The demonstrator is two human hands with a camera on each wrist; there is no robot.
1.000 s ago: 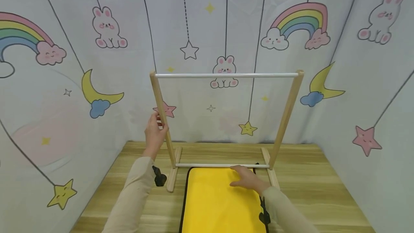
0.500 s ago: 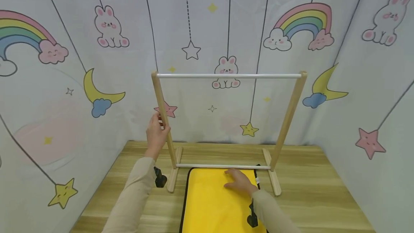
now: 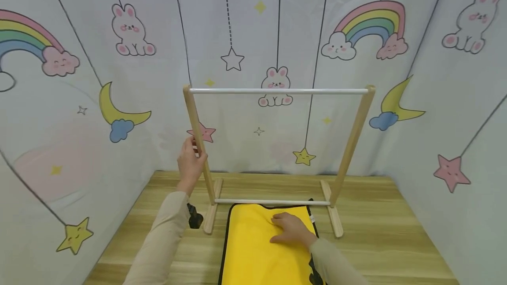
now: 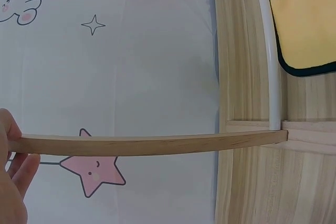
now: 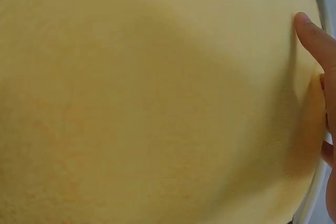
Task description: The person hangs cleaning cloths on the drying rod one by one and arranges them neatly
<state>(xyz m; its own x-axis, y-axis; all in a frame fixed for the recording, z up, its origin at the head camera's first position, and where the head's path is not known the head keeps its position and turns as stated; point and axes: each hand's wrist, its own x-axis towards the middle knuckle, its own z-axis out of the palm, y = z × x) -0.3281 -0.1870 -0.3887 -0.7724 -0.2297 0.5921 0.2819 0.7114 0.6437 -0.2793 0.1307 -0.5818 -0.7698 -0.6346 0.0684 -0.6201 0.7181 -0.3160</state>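
Observation:
A small rack of pale wooden posts and white rods (image 3: 277, 91) stands on the table. My left hand (image 3: 191, 162) holds its left post (image 3: 194, 115), thumb on one side and fingers on the other; the left wrist view shows the same wooden post (image 4: 147, 146) running from the hand to its foot. Flat in front of the rack lies a yellow cloth (image 3: 253, 245) with black edging. On its upper right part rests my right hand (image 3: 292, 228), thumb spread from the fingers. The right wrist view is mostly yellow cloth (image 5: 157, 103); the fingertips are partly hidden there.
The wood-grain table (image 3: 388, 232) extends on both sides of the cloth. Close behind the rack hangs a white backdrop (image 3: 237, 153) printed with rabbits, stars and rainbows, and it turns forward at left and right. A lower white rod (image 3: 273, 202) joins the rack's feet.
My right hand has slid left and toward me over the cloth. The cloth's far edge has drawn back from the lower rod and now dips in the middle. The left hand keeps its hold.

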